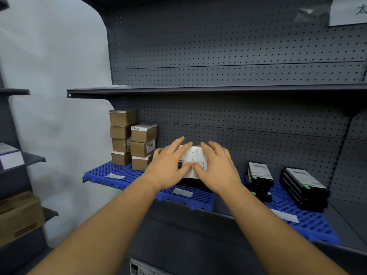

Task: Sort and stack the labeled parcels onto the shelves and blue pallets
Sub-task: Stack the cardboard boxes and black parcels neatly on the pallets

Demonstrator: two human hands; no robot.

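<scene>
Left hand point(170, 165) and right hand point(215, 167) are both out over the shelf, side by side, fingers straight and spread, palms laid flat on the top of a white-labeled parcel point(193, 158). The thumbs meet at the middle of the label, tips touching, right over the near edge; neither hand curls around anything, they just press down. The parcel sits under both palms, between the wrists and the pegboard back wall point(238, 126), resting on the blue pallet point(111, 173) on the lower shelf. A barcode shows on the label just beside the left thumb. To the left of the left hand, close by its little finger, two columns of brown cardboard boxes point(133, 138) stand stacked on the same pallet. To the right, apart from the right hand, two stacks of flat black parcels point(260, 180) with white labels lie on a second blue pallet point(309, 225). Above it all runs a dark metal shelf point(178, 90).
</scene>
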